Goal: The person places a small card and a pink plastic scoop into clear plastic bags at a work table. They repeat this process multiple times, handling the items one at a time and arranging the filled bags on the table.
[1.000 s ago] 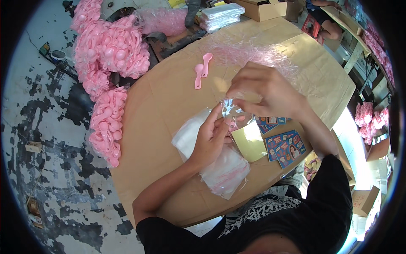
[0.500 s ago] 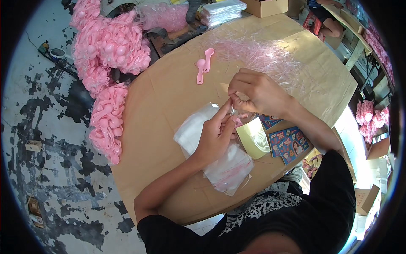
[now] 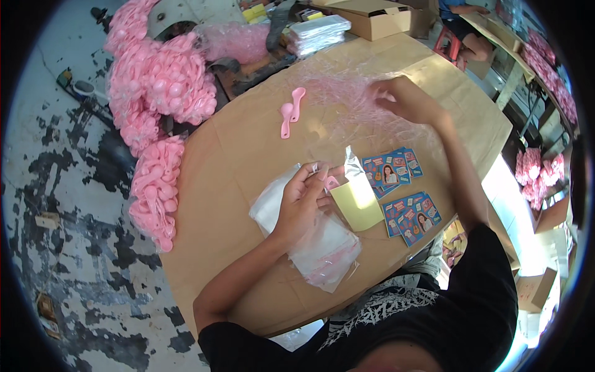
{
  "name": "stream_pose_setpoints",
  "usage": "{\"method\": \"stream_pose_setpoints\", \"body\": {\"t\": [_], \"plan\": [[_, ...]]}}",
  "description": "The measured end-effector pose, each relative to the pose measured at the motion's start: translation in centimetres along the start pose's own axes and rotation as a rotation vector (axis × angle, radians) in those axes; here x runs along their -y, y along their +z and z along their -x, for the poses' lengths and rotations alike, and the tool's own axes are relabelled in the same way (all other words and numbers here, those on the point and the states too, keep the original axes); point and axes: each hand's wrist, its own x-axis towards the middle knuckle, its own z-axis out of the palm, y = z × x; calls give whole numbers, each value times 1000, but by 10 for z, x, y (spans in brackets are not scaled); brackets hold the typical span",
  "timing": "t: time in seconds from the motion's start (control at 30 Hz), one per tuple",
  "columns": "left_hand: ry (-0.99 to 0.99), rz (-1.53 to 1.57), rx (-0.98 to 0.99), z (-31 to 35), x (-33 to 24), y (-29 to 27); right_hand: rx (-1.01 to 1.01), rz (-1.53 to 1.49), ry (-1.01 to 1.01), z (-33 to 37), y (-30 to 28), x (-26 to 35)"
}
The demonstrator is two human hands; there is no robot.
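My left hand (image 3: 302,201) is closed on the top of a clear plastic bag (image 3: 353,162) that holds a pale yellow card (image 3: 357,206) and something pink, its shape mostly hidden by the fingers. Beneath that hand lies a stack of clear plastic bags (image 3: 325,254). Over a loose heap of thin clear and pinkish plastic strips (image 3: 347,102), my right hand (image 3: 406,99) hovers with thumb and fingers apart, and nothing shows in it. Two pink spoons (image 3: 290,111) lie farther off on the brown-covered table (image 3: 229,167).
Blue picture cards (image 3: 412,217) sit in two groups right of the yellow card. Large bags of pink spoons (image 3: 164,80) stand along the left edge. Packs of clear bags (image 3: 319,31) and a cardboard box (image 3: 378,18) are at the back. Another person (image 3: 468,31) sits at far right.
My right hand has left the bag beside my left hand and moved up and right to the strips. The left hand keeps its hold, and the blue cards are now more exposed.
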Motion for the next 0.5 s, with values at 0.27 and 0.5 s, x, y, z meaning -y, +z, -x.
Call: {"method": "stream_pose_setpoints", "body": {"t": [0.27,0.5], "plan": [[37,59,-57,2,-1,1,150,-791,156,6,-9,41],[96,135,-108,-4,2,-2,264,-679,33,15,58,85]]}}
